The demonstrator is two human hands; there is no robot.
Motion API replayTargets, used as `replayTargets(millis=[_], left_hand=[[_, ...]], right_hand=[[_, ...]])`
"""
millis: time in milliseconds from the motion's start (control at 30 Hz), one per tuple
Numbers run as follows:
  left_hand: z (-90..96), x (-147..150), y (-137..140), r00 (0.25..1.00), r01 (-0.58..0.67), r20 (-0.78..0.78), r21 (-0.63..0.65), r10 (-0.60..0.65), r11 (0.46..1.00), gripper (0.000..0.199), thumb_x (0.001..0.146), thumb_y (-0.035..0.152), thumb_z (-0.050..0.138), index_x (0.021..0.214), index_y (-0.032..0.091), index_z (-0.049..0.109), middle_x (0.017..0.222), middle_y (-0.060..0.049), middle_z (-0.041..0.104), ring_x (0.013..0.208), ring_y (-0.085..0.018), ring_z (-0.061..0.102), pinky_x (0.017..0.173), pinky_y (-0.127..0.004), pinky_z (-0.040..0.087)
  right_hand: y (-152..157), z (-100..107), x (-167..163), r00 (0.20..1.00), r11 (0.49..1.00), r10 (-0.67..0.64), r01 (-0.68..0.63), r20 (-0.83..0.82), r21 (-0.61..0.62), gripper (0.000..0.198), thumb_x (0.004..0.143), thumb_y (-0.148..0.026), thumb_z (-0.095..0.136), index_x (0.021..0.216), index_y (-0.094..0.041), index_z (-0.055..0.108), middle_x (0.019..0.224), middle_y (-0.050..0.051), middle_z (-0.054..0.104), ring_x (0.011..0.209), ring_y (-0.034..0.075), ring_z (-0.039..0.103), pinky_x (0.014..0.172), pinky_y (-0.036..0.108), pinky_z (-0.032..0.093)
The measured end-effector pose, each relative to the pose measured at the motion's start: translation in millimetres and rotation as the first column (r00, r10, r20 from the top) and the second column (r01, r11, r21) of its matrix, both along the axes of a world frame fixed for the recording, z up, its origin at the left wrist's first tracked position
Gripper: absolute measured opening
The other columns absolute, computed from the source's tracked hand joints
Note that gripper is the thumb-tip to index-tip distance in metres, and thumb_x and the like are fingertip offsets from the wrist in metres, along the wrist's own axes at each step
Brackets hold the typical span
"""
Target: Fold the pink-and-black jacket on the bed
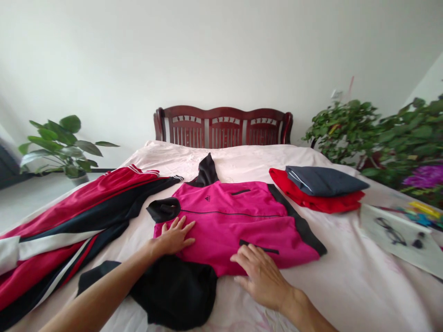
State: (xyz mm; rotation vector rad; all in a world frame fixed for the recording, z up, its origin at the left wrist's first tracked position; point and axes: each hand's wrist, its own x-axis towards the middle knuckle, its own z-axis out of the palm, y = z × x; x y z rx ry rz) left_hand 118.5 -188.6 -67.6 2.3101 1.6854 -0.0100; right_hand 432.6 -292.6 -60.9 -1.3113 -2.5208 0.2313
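A pink zip-up jacket point(221, 203) with black sleeves, collar and hem lies front up on the bed, its collar toward the left. My left hand point(175, 237) rests flat with fingers spread on the jacket near the collar. One black sleeve point(176, 290) is bunched under and beside my left forearm; the other points toward the headboard. My right hand point(258, 274) lies over the jacket's near edge by a black pocket zip, fingers loosely bent and apart, with nothing seen in them.
Red and navy clothes point(72, 226) lie spread along the left. A folded stack point(321, 182), dark grey over red, sits at the right. Eyeglasses point(391, 230) rest on a pale surface point(411, 258) beyond it. A wooden headboard point(223, 127) stands behind; plants point(62, 143) flank the bed point(346, 286).
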Motion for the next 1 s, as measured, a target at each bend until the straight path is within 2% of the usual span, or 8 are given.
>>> replayTargets(millis=[167, 333, 500, 633, 733, 833, 933, 1000], left_hand=[[-12.2, -18.6, -18.5, 0.997, -0.043, -0.062, 0.069, 0.047, 0.997, 0.068, 0.094, 0.053, 0.045, 0.156, 0.031, 0.026, 0.165, -0.016, 0.015, 0.15, -0.045, 0.009, 0.109, -0.077, 0.018], [-7.9, -33.4, -39.0, 0.997, 0.051, -0.065, 0.063, -0.047, 0.997, 0.059, 0.092, 0.04, 0.055, 0.149, 0.034, 0.041, 0.162, -0.013, 0.027, 0.149, -0.04, 0.021, 0.115, -0.067, 0.022], [-15.0, -56.9, -61.3, 0.977, 0.202, 0.033, 0.143, -0.209, 0.969, 0.048, 0.098, 0.032, 0.046, 0.145, 0.045, 0.044, 0.158, -0.002, 0.039, 0.145, -0.03, 0.036, 0.117, -0.056, 0.03], [-8.1, -71.5, -83.8, 0.966, 0.2, 0.133, 0.158, -0.222, 0.967, 0.044, 0.096, 0.039, 0.05, 0.14, 0.042, 0.052, 0.152, 0.0, 0.048, 0.14, -0.028, 0.045, 0.117, -0.046, 0.037], [4.4, -70.7, -102.3, 0.948, 0.202, 0.21, 0.179, -0.238, 0.963, 0.041, 0.096, 0.041, 0.051, 0.136, 0.042, 0.058, 0.145, 0.004, 0.056, 0.132, -0.023, 0.054, 0.111, -0.034, 0.045], [17.3, -60.3, -108.8, 0.939, 0.236, 0.217, 0.157, -0.267, 0.959, 0.034, 0.097, 0.043, 0.048, 0.127, 0.04, 0.065, 0.133, 0.004, 0.066, 0.121, -0.02, 0.063, 0.104, -0.029, 0.051], [26.6, -44.4, -91.9, 0.943, 0.254, 0.185, 0.134, -0.276, 0.958, 0.035, 0.101, 0.042, 0.04, 0.114, 0.034, 0.071, 0.116, 0.001, 0.074, 0.106, -0.018, 0.069, 0.097, -0.029, 0.054], [26.6, -35.5, -69.6, 0.949, 0.254, 0.146, 0.169, -0.279, 0.952, 0.037, 0.102, 0.041, 0.037, 0.118, 0.032, 0.069, 0.119, -0.001, 0.073, 0.11, -0.02, 0.067, 0.1, -0.032, 0.052]], right_hand=[[-3.8, -0.2, 6.9, 1.0, 0.992, 0.019, -0.02, -0.007, -0.123, 0.007, 0.091, -0.027, 0.06, 0.085, -0.024, 0.062, 0.09, 0.0, 0.064, 0.09, 0.019, 0.057, 0.081, 0.032, 0.042], [0.6, 6.1, 28.5, 0.987, 0.99, -0.139, 0.141, -0.079, 0.013, 0.012, 0.093, -0.028, 0.057, 0.102, -0.027, 0.066, 0.103, 0.003, 0.065, 0.101, 0.023, 0.056, 0.089, 0.038, 0.04], [-10.2, 0.7, 50.7, 0.998, 0.994, -0.068, 0.068, -0.005, -0.089, 0.017, 0.095, -0.027, 0.055, 0.082, -0.026, 0.065, 0.08, -0.001, 0.066, 0.082, 0.019, 0.059, 0.084, 0.037, 0.042], [-0.3, -1.3, 81.1, 0.977, 0.981, -0.193, 0.196, -0.095, 0.019, 0.026, 0.099, -0.031, 0.045, 0.087, -0.025, 0.067, 0.09, 0.003, 0.068, 0.091, 0.02, 0.062, 0.084, 0.035, 0.045], [22.0, -2.9, 117.9, 0.9, 0.885, -0.402, 0.429, -0.167, 0.181, 0.028, 0.097, -0.032, 0.044, 0.109, -0.022, 0.067, 0.112, 0.009, 0.069, 0.107, 0.024, 0.062, 0.095, 0.04, 0.046], [45.5, -2.4, 154.6, 0.696, 0.66, -0.708, 0.711, -0.114, 0.243, 0.044, 0.094, -0.036, 0.043, 0.129, -0.013, 0.058, 0.127, 0.018, 0.064, 0.115, 0.032, 0.06, 0.098, 0.047, 0.045], [64.2, 1.0, 174.0, 0.486, 0.486, -0.874, 0.871, 0.014, 0.067, 0.055, 0.095, -0.046, 0.04, 0.136, -0.011, 0.052, 0.122, 0.019, 0.067, 0.11, 0.036, 0.064, 0.092, 0.049, 0.049], [71.9, 0.6, 178.5, 0.462, 0.459, -0.887, 0.885, 0.018, -0.08, 0.058, 0.095, -0.051, 0.039, 0.136, -0.012, 0.052, 0.118, 0.017, 0.07, 0.108, 0.034, 0.066, 0.09, 0.045, 0.05]])
